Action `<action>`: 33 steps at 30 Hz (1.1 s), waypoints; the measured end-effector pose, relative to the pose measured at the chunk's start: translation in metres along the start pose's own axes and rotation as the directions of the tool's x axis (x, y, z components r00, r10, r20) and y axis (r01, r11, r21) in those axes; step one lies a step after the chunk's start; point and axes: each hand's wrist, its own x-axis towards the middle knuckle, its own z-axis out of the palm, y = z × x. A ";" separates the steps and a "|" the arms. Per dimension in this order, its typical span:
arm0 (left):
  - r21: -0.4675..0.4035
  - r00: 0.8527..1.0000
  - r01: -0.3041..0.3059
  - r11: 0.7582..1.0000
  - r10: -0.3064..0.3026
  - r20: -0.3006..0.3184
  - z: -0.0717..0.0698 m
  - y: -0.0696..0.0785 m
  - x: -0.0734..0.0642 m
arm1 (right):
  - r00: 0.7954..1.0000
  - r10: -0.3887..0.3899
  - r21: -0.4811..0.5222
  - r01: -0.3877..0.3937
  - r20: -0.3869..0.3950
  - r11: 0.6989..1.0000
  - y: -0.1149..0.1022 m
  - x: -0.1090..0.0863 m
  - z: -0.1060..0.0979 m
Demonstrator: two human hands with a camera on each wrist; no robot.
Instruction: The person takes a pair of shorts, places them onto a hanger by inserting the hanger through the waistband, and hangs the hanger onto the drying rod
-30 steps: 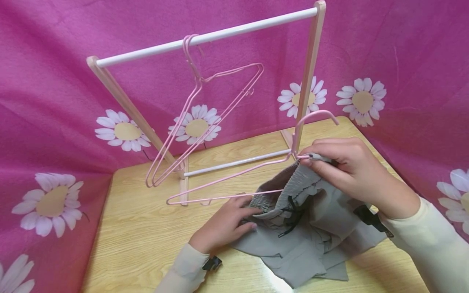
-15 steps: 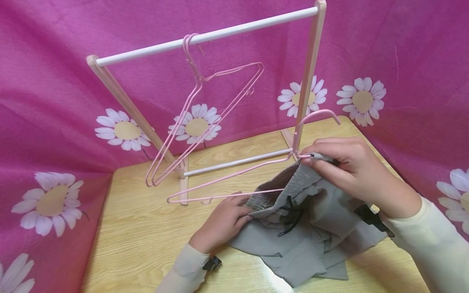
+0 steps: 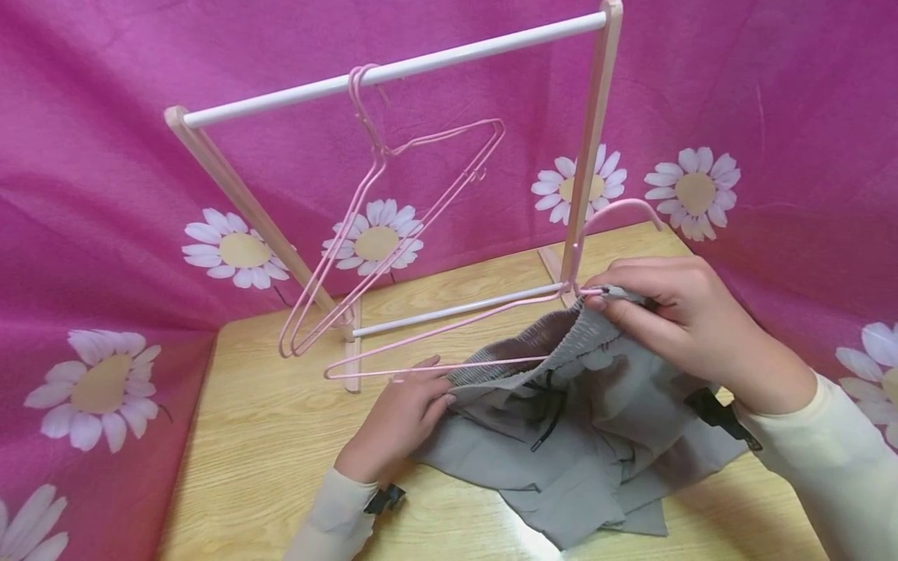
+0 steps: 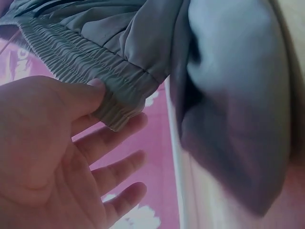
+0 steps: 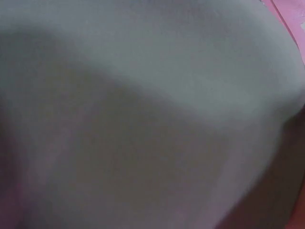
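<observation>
A pair of grey drawstring pants [image 3: 589, 444] lies bunched on the table, the elastic waistband lifted and held apart. My right hand [image 3: 694, 319] pinches one end of the waistband together with the pink hanger [image 3: 491, 363], just beside the hook's base. The hanger's left end sticks out over the waistband opening; its right end is hidden by cloth and hand. At the opposite waistband end, my left hand [image 3: 400, 417] holds the edge between thumb and index finger, other fingers extended, as the left wrist view shows. Blurred grey cloth [image 5: 143, 143] fills most of the right wrist view.
A wooden clothes rack with a white rail [image 3: 477, 54] stands behind the pants. Two pink hangers [image 3: 382, 152] hang from that rail, left of its middle. The wood-grain table [image 3: 259, 436] is enclosed by pink flowered cloth [image 3: 449, 179].
My left hand has moved left, drawing the waistband wider, and its thumb now closes on the edge. The right hand and hanger have shifted slightly right and up.
</observation>
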 end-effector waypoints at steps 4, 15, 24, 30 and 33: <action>-0.027 0.998 0.029 0.999 -0.031 -0.048 -0.012 -0.002 -0.003 | 1.000 0.007 -0.014 -0.007 -0.001 1.000 0.000 -0.001 -0.003; -0.082 0.987 0.070 0.994 -0.081 -0.137 -0.040 -0.012 -0.020 | 1.000 0.025 -0.030 -0.025 0.004 0.999 0.001 -0.004 -0.008; -0.079 0.974 0.048 0.996 -0.065 -0.219 -0.050 -0.016 -0.032 | 0.994 0.098 -0.061 -0.095 0.047 0.994 -0.004 -0.003 -0.009; -0.072 0.970 0.087 0.994 -0.101 -0.221 -0.057 -0.012 -0.036 | 0.996 0.082 -0.070 -0.079 0.031 0.994 -0.004 -0.003 -0.009; -0.084 0.967 0.081 0.993 -0.099 -0.235 -0.059 -0.013 -0.037 | 0.997 0.080 -0.074 -0.078 0.021 0.994 -0.005 -0.004 -0.009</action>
